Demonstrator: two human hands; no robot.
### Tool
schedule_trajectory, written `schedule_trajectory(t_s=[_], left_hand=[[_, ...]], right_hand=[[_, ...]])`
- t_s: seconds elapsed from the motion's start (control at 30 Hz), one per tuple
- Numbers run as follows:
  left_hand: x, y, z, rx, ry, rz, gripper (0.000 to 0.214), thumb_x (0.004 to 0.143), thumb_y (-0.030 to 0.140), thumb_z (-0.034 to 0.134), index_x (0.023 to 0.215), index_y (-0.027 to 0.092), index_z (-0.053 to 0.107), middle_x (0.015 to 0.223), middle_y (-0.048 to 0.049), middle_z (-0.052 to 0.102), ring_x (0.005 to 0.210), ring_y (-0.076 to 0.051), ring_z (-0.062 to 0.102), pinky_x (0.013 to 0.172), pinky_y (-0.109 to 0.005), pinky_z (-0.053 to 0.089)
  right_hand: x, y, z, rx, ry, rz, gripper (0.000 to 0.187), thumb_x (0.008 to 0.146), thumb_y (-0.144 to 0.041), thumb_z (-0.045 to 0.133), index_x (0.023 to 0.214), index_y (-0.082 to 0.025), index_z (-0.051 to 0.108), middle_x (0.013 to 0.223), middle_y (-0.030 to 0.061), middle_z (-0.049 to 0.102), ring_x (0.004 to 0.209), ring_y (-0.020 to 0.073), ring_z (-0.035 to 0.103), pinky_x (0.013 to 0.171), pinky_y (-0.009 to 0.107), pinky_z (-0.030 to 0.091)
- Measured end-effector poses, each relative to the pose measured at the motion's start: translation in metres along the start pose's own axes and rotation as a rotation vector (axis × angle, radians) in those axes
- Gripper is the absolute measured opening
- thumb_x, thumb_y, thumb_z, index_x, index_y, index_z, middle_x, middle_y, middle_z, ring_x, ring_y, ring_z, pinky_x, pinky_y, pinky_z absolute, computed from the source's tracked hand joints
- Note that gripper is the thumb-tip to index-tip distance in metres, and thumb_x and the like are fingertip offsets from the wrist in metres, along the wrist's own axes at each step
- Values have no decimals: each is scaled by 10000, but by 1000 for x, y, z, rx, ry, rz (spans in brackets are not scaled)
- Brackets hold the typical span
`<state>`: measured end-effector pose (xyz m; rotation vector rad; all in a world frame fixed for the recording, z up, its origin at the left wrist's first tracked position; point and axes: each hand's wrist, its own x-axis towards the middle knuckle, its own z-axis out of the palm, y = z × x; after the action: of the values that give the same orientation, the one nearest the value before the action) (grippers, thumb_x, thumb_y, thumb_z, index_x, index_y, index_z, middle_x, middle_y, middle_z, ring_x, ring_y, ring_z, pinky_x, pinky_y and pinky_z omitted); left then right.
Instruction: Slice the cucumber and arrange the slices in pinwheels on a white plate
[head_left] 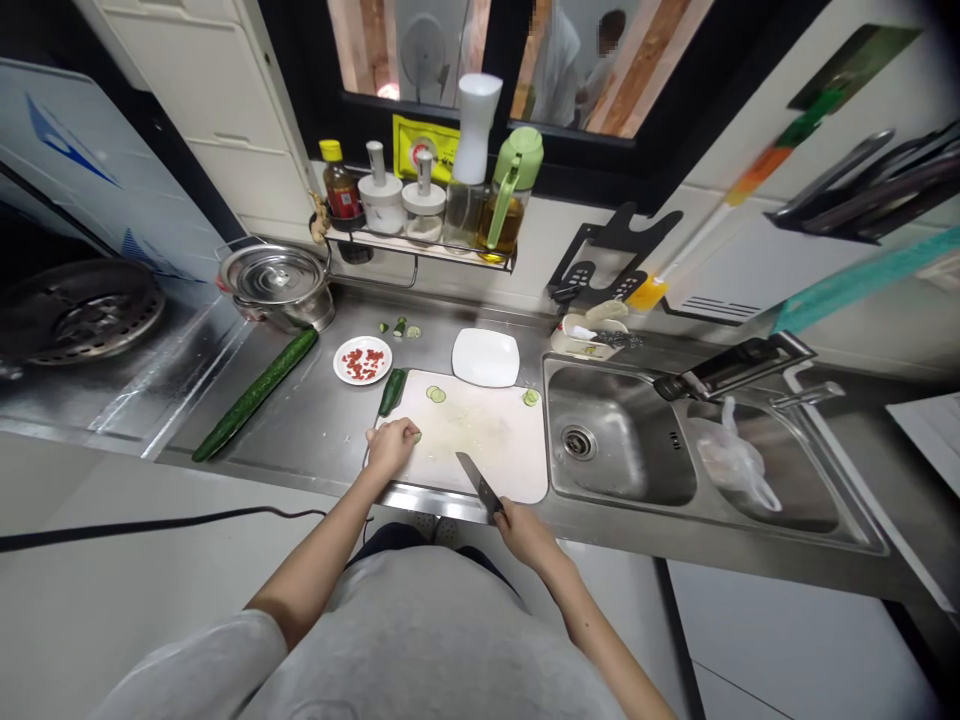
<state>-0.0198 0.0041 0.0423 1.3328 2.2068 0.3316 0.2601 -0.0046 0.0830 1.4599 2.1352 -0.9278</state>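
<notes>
My right hand (523,535) grips the handle of a kitchen knife (474,473), its blade slanting over the front of the white cutting board (510,450). At the board's left edge, my left hand (391,448) is closed, with a bit of green cucumber (418,437) showing at its fingertips. Just beyond that hand lies a short length of cucumber (391,392). Thin cucumber slices (436,395) rest near the back of the board, and others (531,397) sit at its right corner. A white rectangular plate (486,358) stands behind the board.
Left of the board are a round plate (342,362) of chopped red pieces, a whole cucumber (259,395) and a lidded steel pot (277,285). A double sink (622,440) with a faucet (735,365) adjoins on the right. Seasoning bottles fill a wall rack (420,246).
</notes>
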Motion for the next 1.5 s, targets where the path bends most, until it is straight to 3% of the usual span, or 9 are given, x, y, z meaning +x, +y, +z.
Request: schedule_trajectory(t_s=[0.13,0.33,0.57,0.73,1.03,1.33,1.5], left_hand=[[3,-8,-2,86,50,-26,217,845,192,476,998,260,614,965,-37,683,1011,-233,552,856,-375,296],[2,-8,4,116,133,-48,230,834,229,489,1025,272,609,1157,-79,583,1098,-267,491,883,-395,313],[45,22,3,30,163,-7,330,854,290,483,1170,282,578,1188,-87,556,1121,-266,485,932,-403,316],[73,42,4,122,98,87,336,872,291,468,1186,303,590,1178,-94,558,1124,-274,474,934,-411,299],[90,45,6,141,47,134,243,828,196,493,1022,258,625,1119,-73,613,1101,-251,503,896,-379,306],[97,49,3,107,-5,73,253,831,165,457,990,259,629,1015,-47,691,1024,-228,581,890,-370,308],[84,53,-3,24,-89,79,241,776,173,522,969,277,622,946,8,704,958,-197,610,849,-326,352]], right_hand=[[3,1,-1,4,-17,-11,275,934,-251,344,1095,-195,560,1020,65,665,908,185,609,661,225,332],[6,1,0,-23,11,-10,275,945,-280,350,1111,-185,547,990,92,667,914,205,615,659,247,319],[6,-4,-5,1,104,45,324,964,-324,339,1228,-185,465,1034,113,671,943,213,613,672,256,317],[4,-3,-6,31,121,48,314,964,-324,336,1210,-183,470,1033,112,668,937,216,613,674,253,323],[0,7,1,66,113,99,332,965,-331,336,1221,-176,481,1010,106,672,949,215,611,682,253,324],[0,7,-8,39,121,110,318,963,-318,346,1211,-177,487,984,102,670,913,215,615,655,248,307],[3,5,-9,16,128,102,276,968,-325,336,1147,-196,502,969,86,670,897,201,611,636,247,283]])
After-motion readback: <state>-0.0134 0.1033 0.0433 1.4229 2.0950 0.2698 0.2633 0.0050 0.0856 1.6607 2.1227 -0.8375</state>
